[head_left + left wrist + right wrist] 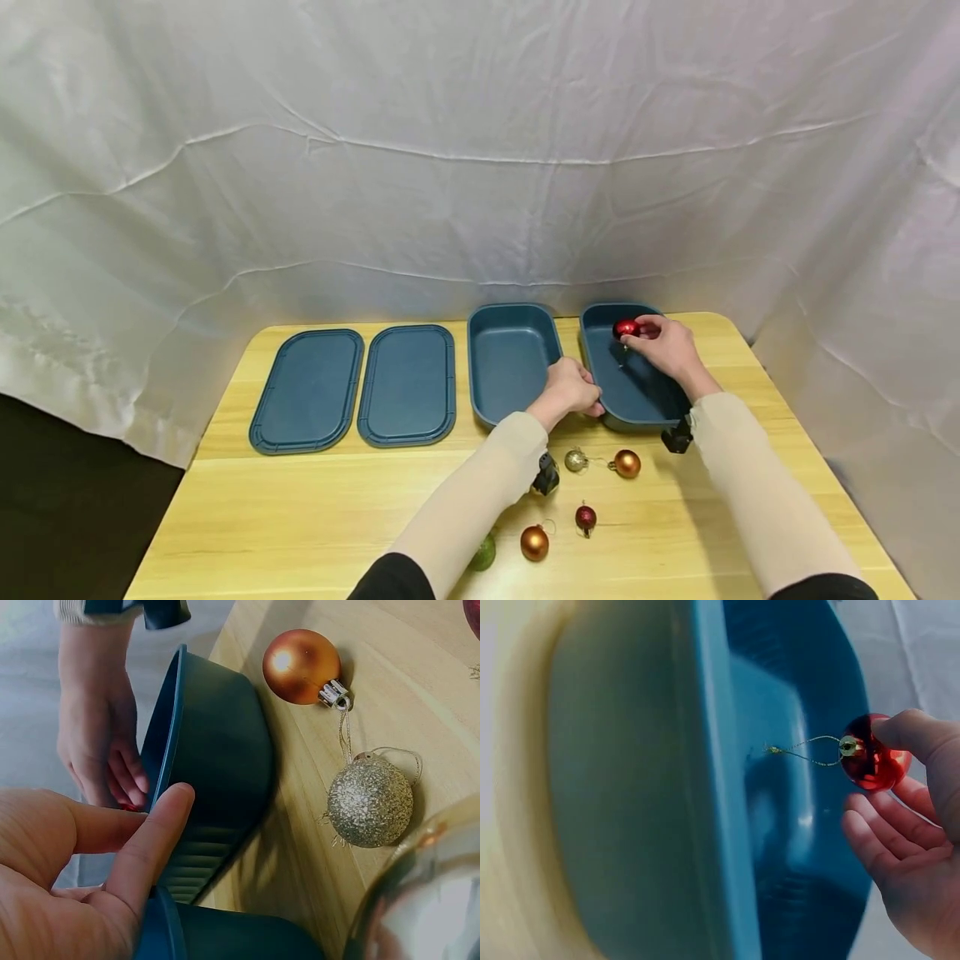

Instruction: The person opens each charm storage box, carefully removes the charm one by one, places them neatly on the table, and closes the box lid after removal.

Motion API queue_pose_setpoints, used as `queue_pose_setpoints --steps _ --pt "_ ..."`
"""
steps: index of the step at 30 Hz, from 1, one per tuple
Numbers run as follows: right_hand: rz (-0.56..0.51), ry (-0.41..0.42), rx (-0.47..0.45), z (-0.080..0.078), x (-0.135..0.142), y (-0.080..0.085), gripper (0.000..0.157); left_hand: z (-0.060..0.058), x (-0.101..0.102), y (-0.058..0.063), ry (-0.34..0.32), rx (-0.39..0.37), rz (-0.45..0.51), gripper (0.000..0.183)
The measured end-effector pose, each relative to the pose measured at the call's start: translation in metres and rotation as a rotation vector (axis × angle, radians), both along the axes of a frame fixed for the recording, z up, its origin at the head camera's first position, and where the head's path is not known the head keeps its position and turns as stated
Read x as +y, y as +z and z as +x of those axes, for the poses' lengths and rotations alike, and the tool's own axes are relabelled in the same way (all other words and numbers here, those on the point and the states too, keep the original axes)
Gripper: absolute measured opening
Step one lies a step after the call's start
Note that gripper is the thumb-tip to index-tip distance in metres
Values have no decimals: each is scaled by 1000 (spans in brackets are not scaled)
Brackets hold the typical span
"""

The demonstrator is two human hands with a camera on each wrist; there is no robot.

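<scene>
My right hand (671, 346) pinches a shiny red Christmas bauble (626, 327) between thumb and fingers, over the inside of the right-hand blue bin (618, 385). From the bauble's gold cap a thin gold string loop (802, 742) reaches out toward the near wall. My left hand (572, 387) is between the two bins, its thumb and finger pinching the right-hand bin's rim (178, 712). Close to that hand on the table lie an orange bauble (301, 666) and a silver glitter bauble (370, 801); a shiny large bauble (427, 907) is partly cut off.
Left of the bins, two flat blue lids (307, 392) lie side by side on the wooden table (300, 508). The other blue bin (510, 358) stands in the middle. Nearer the front are a dark red bauble (586, 518), another orange bauble (535, 543) and a green bauble (484, 553).
</scene>
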State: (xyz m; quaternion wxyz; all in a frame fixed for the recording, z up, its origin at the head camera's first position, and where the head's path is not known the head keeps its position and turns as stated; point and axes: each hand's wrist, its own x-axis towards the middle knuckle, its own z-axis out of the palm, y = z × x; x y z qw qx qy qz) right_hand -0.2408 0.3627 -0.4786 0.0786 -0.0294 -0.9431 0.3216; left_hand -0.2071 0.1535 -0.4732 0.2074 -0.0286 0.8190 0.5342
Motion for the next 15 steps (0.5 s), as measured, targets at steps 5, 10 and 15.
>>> queue_pose_setpoints --steps 5,10,15 --pt "11 26 27 12 0 8 51 0 -1 0 3 5 15 21" --pt "15 46 49 25 -2 15 49 0 -1 0 7 -1 23 22" --pt "-3 67 66 43 -6 21 48 0 0 -2 4 2 9 22"
